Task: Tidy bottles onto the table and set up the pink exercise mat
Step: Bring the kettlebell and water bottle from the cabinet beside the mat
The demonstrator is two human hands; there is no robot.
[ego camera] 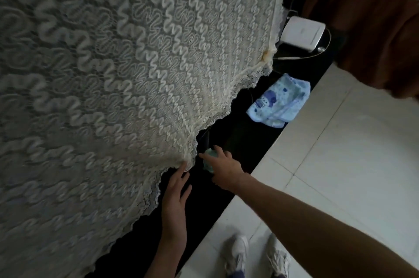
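Observation:
A white lace cloth (113, 73) hangs over the table and fills the left of the view. My left hand (174, 196) lies flat against the dark surface below the cloth, its fingertips touching the scalloped lace edge. My right hand (223, 167) reaches over a pale green bottle (209, 159), fingers spread around its top; most of the bottle is hidden by the hand and the dark. No pink mat is in view.
A light blue printed cloth (278, 101) lies on the dark ledge (238, 137). A white box with cables (302, 33) sits farther back, beside brown fabric (374, 28). White floor tiles (340, 164) spread to the right, with my white shoes (256, 255) below.

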